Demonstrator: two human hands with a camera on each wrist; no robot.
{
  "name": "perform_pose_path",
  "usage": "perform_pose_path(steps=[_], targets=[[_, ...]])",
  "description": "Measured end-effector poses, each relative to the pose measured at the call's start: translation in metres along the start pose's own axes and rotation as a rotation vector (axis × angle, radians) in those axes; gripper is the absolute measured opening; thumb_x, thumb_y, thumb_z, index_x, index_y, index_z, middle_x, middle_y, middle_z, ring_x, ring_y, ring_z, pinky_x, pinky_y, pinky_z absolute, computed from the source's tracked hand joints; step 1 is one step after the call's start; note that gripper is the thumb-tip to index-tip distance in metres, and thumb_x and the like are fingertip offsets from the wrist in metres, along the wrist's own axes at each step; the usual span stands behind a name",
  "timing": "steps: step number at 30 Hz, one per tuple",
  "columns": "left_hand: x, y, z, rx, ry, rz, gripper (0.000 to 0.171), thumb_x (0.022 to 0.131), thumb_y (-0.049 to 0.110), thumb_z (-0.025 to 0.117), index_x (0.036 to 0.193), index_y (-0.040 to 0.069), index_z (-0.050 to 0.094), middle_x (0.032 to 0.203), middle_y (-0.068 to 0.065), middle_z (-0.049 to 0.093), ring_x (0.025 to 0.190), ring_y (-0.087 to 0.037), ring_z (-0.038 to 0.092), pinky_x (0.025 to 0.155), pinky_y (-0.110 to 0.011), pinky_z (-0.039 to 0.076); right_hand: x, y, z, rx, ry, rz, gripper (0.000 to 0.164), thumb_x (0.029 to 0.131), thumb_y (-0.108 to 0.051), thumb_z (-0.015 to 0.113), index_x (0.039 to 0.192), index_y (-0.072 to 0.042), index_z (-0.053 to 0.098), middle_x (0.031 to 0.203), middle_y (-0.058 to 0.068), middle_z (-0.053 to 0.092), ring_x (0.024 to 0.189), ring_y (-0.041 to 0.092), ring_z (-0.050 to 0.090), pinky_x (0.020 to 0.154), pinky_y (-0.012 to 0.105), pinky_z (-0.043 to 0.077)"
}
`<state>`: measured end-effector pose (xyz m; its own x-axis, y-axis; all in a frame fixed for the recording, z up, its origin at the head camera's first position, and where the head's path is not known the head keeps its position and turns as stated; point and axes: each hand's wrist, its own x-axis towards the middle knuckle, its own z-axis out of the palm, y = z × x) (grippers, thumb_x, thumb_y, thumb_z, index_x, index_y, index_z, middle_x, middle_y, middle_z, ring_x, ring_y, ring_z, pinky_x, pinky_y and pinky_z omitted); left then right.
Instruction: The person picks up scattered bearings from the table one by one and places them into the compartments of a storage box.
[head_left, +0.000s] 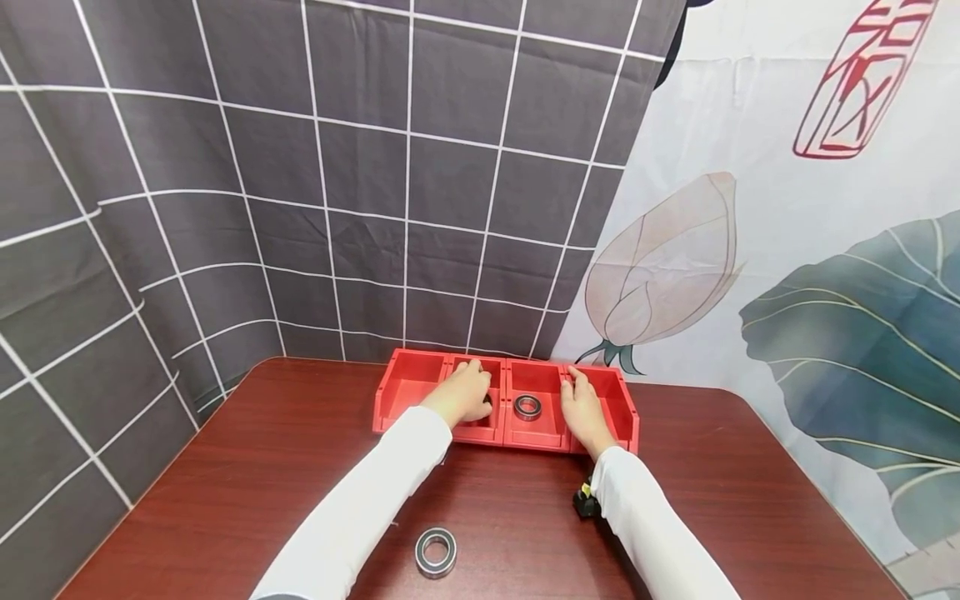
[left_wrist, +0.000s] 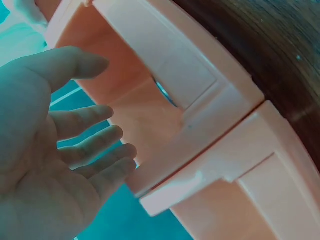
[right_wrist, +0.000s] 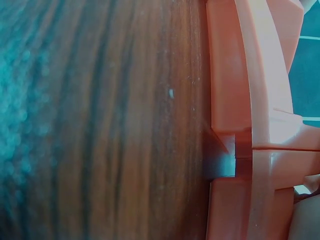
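A row of red plastic bins point(head_left: 386, 400) stands at the back of the table. My left hand point(head_left: 467, 392) reaches over the second bin from the left, where a dark item shows partly beneath it. The left wrist view shows the left hand's fingers point(left_wrist: 95, 145) spread loosely with nothing between them, and a shiny curved edge point(left_wrist: 165, 93) inside a bin. My right hand point(head_left: 583, 410) lies over the divider by the rightmost bin, fingers extended toward the back rim. A ring-shaped ball bearing point(head_left: 527, 407) lies in the third bin, between the hands.
Another ball bearing point(head_left: 435, 552) lies on the brown wooden table point(head_left: 300, 467) near its front. A small black and yellow object point(head_left: 585, 502) sits beside the right sleeve. Behind the bins hangs a dark grid-patterned cloth point(head_left: 360, 250), with a flower-printed one to its right.
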<state>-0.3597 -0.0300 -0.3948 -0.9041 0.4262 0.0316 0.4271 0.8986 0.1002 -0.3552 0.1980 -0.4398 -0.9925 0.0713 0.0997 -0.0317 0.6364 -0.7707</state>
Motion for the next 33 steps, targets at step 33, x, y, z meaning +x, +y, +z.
perform_pose_path(steps=[33], targets=[[-0.054,0.003,-0.015,0.107,0.226,0.112,0.059,0.082,0.039,0.067,0.135,0.014,0.056,0.132,-0.007,0.055,0.121,-0.025,0.052,0.103,-0.043,0.043,0.001,0.002,0.001,0.001,-0.007,0.019,0.055,0.104,-0.031,0.033,0.153,-0.012,0.018,0.150,0.021,0.031,0.134,0.039,0.035,0.109,0.059,0.031]])
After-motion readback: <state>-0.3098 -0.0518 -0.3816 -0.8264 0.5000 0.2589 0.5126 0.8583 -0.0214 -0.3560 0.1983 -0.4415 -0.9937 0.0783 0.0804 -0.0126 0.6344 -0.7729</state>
